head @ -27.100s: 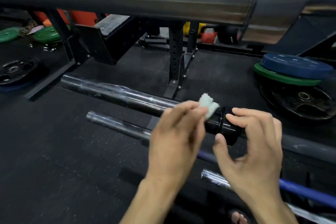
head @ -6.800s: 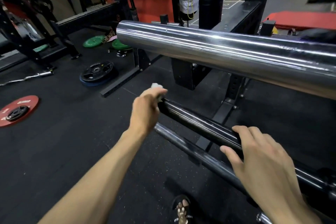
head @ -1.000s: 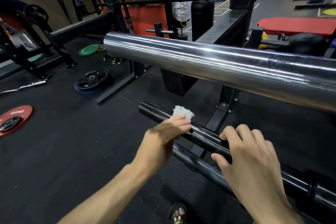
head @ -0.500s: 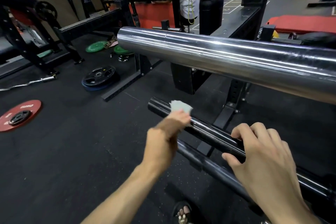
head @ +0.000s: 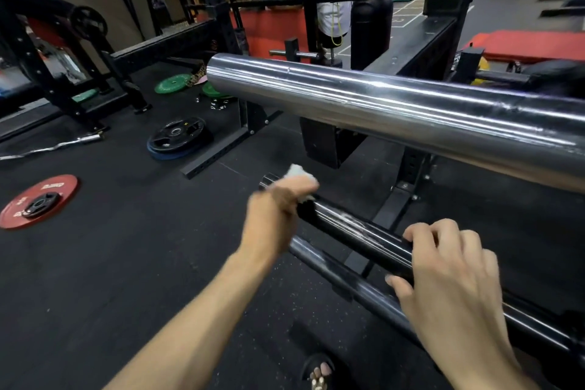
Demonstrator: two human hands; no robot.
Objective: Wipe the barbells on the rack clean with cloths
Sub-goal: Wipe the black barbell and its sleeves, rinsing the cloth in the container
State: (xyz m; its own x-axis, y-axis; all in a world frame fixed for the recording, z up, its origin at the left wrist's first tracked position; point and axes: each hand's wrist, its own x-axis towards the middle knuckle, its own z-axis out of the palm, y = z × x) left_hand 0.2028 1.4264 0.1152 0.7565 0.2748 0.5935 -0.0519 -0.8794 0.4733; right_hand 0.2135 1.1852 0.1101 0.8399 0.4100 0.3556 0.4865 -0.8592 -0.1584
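The white cloth point(head: 299, 175) was pinched by the left hand point(head: 275, 215) against the black barbell sleeve point(head: 357, 231); the right hand point(head: 449, 275), further inboard, gripped it and was best kept firm.

Chrome sleeve point(head: 395, 111) overhangs the black sleeve point(head: 354, 233), limiting approach from above. Open floor point(head: 126, 263) left of the rack. Lower bar point(head: 319, 260) sits close beneath, the gap apparently narrow. Rack upright point(head: 408, 187) blocks behind.

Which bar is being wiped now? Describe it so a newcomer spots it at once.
Start at the thick chrome steel barbell sleeve across the top. Below it lies the glossy black barbell sleeve, gripped by the right hand, while the left hand rubs a small white cloth near its end. The dull grey bar beneath goes untouched.
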